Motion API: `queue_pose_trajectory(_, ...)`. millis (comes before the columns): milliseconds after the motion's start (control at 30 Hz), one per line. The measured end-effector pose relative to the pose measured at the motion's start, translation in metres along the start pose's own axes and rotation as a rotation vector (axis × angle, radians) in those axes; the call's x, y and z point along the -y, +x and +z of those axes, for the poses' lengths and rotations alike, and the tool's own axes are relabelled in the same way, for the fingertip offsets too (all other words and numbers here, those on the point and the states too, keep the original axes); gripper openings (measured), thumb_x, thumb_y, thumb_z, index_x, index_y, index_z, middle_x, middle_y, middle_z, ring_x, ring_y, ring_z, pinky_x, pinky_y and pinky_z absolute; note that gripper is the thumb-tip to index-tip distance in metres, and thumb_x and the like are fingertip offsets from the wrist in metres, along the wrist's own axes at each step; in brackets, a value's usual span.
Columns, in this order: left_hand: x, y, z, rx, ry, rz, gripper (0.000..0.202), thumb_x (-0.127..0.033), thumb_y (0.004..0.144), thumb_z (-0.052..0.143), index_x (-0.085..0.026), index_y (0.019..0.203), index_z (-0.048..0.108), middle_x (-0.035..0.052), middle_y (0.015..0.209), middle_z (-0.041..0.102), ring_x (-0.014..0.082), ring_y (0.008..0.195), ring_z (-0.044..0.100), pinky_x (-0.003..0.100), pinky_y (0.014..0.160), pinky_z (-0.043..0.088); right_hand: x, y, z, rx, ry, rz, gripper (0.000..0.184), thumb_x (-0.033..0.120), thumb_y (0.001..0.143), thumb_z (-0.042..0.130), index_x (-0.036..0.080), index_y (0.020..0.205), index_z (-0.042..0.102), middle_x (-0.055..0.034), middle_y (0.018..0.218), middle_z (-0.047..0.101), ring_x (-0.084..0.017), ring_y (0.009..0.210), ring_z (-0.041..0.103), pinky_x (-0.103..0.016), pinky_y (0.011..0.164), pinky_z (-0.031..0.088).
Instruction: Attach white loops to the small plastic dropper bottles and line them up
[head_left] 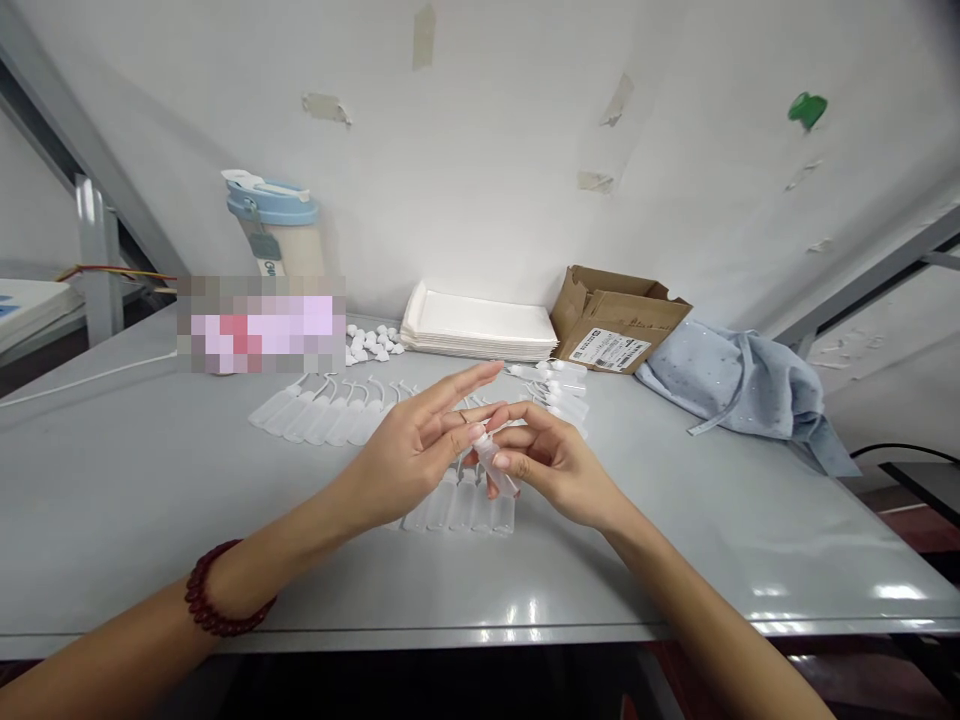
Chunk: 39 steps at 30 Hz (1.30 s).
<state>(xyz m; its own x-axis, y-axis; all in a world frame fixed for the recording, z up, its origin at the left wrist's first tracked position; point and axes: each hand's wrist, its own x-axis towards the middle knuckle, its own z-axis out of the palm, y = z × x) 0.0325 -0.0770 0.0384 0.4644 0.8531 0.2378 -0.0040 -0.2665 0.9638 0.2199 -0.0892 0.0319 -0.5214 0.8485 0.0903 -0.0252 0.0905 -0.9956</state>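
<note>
In my right hand [564, 468] is a small translucent squeeze bottle [507, 484], pinched between thumb and fingers and tilted with its top toward the left. My left hand [405, 452] has its thumb and a finger closed at the bottle's white top; its other fingers stretch out to the right. Whether that top is a separate cap is too small to make out. Below the hands lies a row of similar flat bottles [459, 505]. Another row with thin curved spouts [330, 415] fans out behind my left hand, and more bottles [568, 395] lie beyond my right hand.
Small white caps [369, 345] are heaped near the wall. Beside them are a stack of white envelopes [480, 325], an open cardboard box [619, 320] and a light blue cloth bag [742, 385]. A blue-lidded tumbler [281, 235] stands behind a blurred pinkish item [270, 330] on the grey table [150, 500].
</note>
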Motion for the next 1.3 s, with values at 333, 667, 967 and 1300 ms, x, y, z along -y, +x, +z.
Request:
queue_pose_trajectory(333,0.004,0.01,-0.009,0.034,-0.066,-0.125,0.017,-0.033,0.08,0.066,-0.016,0.082,0.069,0.001,0.08,0.066,0.0133,0.074,0.063,0.026,0.071,0.055,-0.001,-0.003,0.002,-0.075,-0.02,-0.072,0.029,0.02,0.088,0.057,0.027,0.107,0.036,0.0007,0.083,0.066,-0.01,0.063,0.059,-0.028,0.063,0.045)
queue_pose_trajectory(667,0.001,0.009,-0.015,0.066,-0.121,-0.13,0.026,-0.021,0.076,0.069,-0.017,0.102,0.064,0.0031,0.093,0.069,0.0174,0.085,0.067,0.028,0.073,0.055,0.001,0.0,-0.001,-0.056,-0.009,-0.015,0.019,0.027,0.091,0.052,0.025,0.099,0.035,0.0005,0.078,0.065,-0.009,0.057,0.052,-0.026,0.057,0.039)
queue_pose_trajectory(967,-0.001,0.009,-0.012,0.094,0.079,-0.135,0.015,-0.031,0.081,0.064,-0.018,0.08,0.071,0.0005,0.069,0.07,0.0133,0.066,0.063,0.022,0.061,0.05,0.002,-0.002,0.001,-0.067,0.01,0.008,0.012,0.031,0.093,0.047,0.024,0.097,0.038,0.0024,0.071,0.062,-0.008,0.054,0.041,-0.023,0.054,0.034)
queue_pose_trajectory(1300,0.007,0.003,0.001,0.032,0.364,0.196,0.015,-0.016,0.083,0.058,-0.017,0.091,0.071,0.0043,0.087,0.067,0.0138,0.075,0.059,0.024,0.066,0.047,-0.004,0.004,0.003,-0.205,0.052,0.202,0.012,0.037,0.093,0.042,0.025,0.091,0.039,0.0092,0.051,0.044,-0.006,0.045,0.034,-0.016,0.043,0.02)
